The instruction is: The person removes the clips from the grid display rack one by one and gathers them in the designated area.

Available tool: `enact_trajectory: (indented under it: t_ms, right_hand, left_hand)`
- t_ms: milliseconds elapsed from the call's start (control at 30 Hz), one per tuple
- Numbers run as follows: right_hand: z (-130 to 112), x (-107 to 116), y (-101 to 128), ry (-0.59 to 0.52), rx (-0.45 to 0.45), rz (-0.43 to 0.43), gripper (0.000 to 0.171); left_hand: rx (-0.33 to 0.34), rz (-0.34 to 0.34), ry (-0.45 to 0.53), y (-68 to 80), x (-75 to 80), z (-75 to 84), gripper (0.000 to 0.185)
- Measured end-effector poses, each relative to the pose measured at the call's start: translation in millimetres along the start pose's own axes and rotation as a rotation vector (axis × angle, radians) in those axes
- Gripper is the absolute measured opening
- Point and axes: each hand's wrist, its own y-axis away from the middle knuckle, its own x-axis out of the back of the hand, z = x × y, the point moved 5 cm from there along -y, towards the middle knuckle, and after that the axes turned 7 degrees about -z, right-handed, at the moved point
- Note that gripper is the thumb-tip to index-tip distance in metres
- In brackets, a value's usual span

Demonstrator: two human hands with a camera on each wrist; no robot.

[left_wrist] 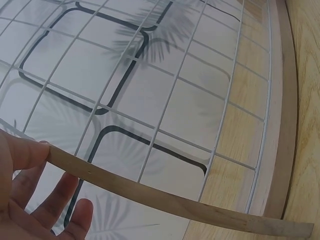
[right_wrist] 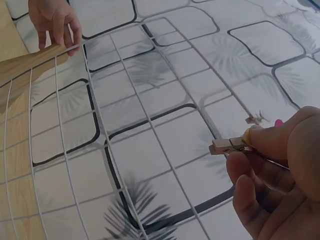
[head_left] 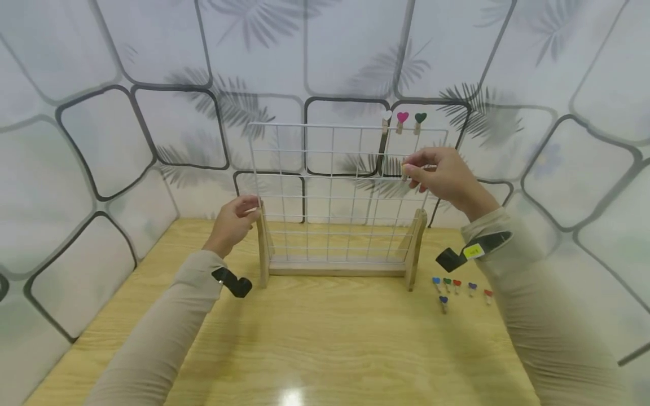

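Observation:
A white wire grid rack with a wooden base stands upright on the table. My left hand grips the top of its left wooden post, thumb on one side and fingers on the other. Between thumb and index finger my right hand pinches a small wooden clothespin with a bit of yellow at its end. Its jaws point toward the grid, at the right part of the rack. Clothespins with a white heart, a pink heart and a green heart sit on the top wire.
Several more heart clothespins lie on the table at the right, among them a dark blue one and a red one. Behind the rack hangs a patterned white backdrop. The wooden table extends in front.

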Motion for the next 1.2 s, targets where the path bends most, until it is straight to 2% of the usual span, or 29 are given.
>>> enact_trajectory:
  t_ms: [267,600,900,1200]
  right_hand:
    - [35.1,5.6,16.9,0.057,-0.06,-0.015,0.037]
    - [87.0,5.6,40.0,0.041,-0.093,0.01,0.035]
    - [134.6,-1.1,66.4,0.049,-0.14,-0.048,0.035]
    - [179.8,-17.9,88.7,0.054,-0.187,-0.129,0.034]
  left_hand:
    - [-0.012,0.002,-0.006,-0.6,-0.6,1.8,0.036]
    - [0.001,0.005,-0.013,0.3,0.2,-0.9,0.037]
    - [0.002,0.004,-0.016,0.2,-1.0,-1.5,0.037]
    - [-0.005,0.008,-0.006,-0.1,-1.2,-2.5,0.037]
